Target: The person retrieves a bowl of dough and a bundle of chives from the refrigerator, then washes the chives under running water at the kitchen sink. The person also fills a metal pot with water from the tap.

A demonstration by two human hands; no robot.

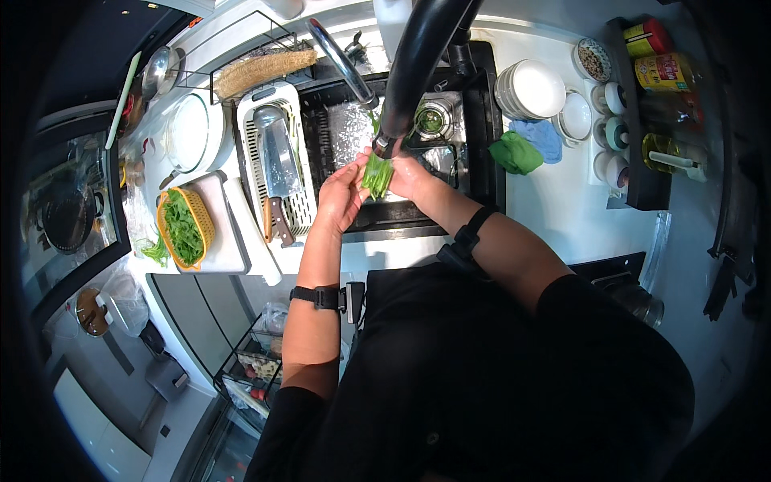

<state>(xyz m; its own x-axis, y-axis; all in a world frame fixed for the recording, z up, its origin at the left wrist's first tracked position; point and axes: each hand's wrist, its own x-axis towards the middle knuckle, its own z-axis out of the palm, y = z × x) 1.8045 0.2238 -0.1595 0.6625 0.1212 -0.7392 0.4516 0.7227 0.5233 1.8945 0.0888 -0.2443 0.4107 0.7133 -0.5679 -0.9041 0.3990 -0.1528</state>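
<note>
A bunch of green leafy stalks (377, 176) is between my two hands over the black sink (355, 223), its cut ends towards me. My left hand (342, 194) holds it from the left, fingers against the stalks. My right hand (411, 175) cups it from the right, its fingers partly hidden. The black faucet (415, 66) hangs over the bunch and hides its far part. Beside it a chrome spout (342, 63) reaches over the basin, whose left side is wet and glistening. A drain strainer (432, 120) with green scraps sits at the right.
Left of the sink, a cleaver (278, 150) lies on a white slotted basket (246, 129). A yellow basket of leafy greens (185, 229) stands on a cutting board (232, 241). To the right are stacked white bowls (536, 89), a green cloth (516, 152) and a blue cloth (542, 140).
</note>
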